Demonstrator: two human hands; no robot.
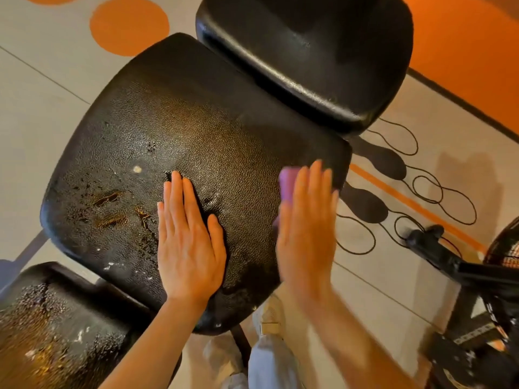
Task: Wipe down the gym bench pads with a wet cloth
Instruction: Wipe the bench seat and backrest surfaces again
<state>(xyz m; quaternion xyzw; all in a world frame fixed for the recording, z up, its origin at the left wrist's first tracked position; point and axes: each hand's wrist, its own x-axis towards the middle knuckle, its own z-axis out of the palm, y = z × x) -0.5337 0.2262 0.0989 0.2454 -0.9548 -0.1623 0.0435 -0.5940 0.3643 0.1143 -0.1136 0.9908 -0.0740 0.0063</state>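
**Hands flat on a cracked seat pad, purple cloth working its far edge**

Right hand (307, 220) is pressing a small purple wet cloth (289, 183) against the right side of the wide black textured vinyl seat pad (196, 130), fingers straight and close together, holding the cloth down by flat pressure and not by any curl of the fingers. The hand is blurred, and only a corner of cloth is peeking out past my fingertips. My left hand (189, 245) is lying open and flat on the middle of the same pad, bracing it, holding nothing.

As I judge it, the trouble is sitting to the left: torn brown patches of split vinyl (111, 209) are breaking the surface just beside my left hand, with pale flecks scattered near them. A wet cloth dragged across those could be snagging the loose edges, lifting more flakes and soaking the padding beneath. With nothing pinching the cloth, it could also be slipping off the pad's right edge, which it is nearly touching.

A glossy black smooth backrest pad (309, 51) is rising beyond the seat, and a worn black cracked lower pad (56, 327) is waiting at the near left. Thin black looped cords (446, 197) are trailing over the grey and orange floor (42, 94) on the right, near a black metal stand (449, 262), where my feet could be catching them.
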